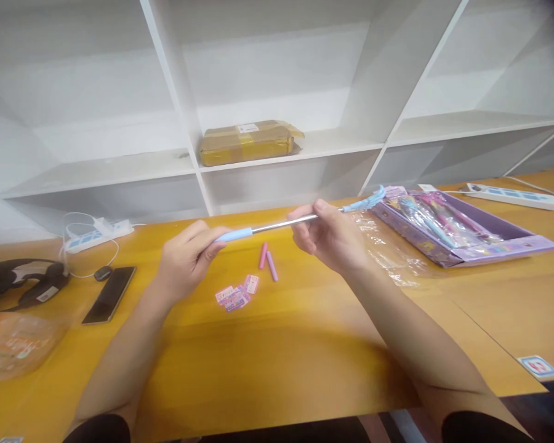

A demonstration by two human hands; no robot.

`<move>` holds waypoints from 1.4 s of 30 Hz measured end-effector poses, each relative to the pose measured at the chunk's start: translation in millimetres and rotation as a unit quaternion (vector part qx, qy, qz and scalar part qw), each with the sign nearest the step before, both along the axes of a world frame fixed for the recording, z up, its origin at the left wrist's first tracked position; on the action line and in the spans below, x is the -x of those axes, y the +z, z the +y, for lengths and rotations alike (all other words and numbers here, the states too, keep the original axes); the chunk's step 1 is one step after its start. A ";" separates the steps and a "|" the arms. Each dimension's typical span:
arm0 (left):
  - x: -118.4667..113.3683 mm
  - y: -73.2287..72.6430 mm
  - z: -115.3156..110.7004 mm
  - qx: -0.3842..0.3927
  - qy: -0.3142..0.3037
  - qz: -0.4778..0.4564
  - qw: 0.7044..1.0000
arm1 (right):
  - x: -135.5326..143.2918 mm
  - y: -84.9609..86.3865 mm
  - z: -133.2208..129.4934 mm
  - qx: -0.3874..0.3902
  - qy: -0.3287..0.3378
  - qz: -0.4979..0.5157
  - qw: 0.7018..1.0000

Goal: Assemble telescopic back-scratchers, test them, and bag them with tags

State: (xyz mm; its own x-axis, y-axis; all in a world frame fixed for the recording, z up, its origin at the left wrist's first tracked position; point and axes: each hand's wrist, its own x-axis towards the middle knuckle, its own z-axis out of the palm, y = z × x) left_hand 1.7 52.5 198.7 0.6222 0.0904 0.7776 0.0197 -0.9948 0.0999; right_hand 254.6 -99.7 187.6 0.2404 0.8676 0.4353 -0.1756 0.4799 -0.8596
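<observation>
Around the pale blue sleeve [234, 235] of a slim rod [284, 224], the fingers of the left hand [189, 255] are clamped; nearer its curved blue end [367, 201], the metal shaft [268, 228] is enclosed by the curled fingers of the right hand [335, 240]. The rod is held above the table [277, 363], with its curved end to the right. It can be judged light and stiff, the bare metal probably slippery, so a hold is best taken on the sleeve; the curved end may be the more fragile part.

Below it, a pink tube [263, 255] and a purple tube [272, 266] are laid side by side, with printed cards [237, 296] nearer the front edge. Toward the right of the far edge, wrapped items [427, 224] are held in a purple tray [526, 245], beside which clear film [390, 252] is spread. Toward the left edge, a phone [108, 295] is set down.

Part of the shaft is hidden by the right hand, and how tightly it is gripped cannot be told. The curved end is blurred; the cards cannot be read. An orange bag [16, 347] is cut off at the left.
</observation>
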 end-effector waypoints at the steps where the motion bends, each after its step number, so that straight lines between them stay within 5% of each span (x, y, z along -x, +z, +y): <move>1: -0.6 -0.3 1.7 0.000 0.003 -0.002 1.000 | -2.1 -0.1 0.5 0.005 0.003 -0.002 1.000; 5: 0.0 0.5 14.4 0.025 0.011 -0.017 0.999 | -16.8 0.3 2.6 0.014 -0.012 0.012 1.000; 10: 8.3 3.6 33.1 0.064 0.024 -0.002 0.998 | -38.5 2.0 4.7 -0.031 -0.109 0.030 0.993; 19: 19.6 12.5 41.8 0.072 0.049 0.020 0.996 | -47.9 1.9 -13.0 -0.046 -0.301 -0.242 0.921; 29: 26.1 13.9 43.6 -0.042 0.040 -0.009 0.998 | -41.4 4.8 -19.1 0.004 -0.270 -0.241 0.932; 42: 22.4 10.2 39.2 -0.038 0.032 -0.012 0.999 | -36.7 4.4 -21.5 0.001 -0.301 -0.274 0.913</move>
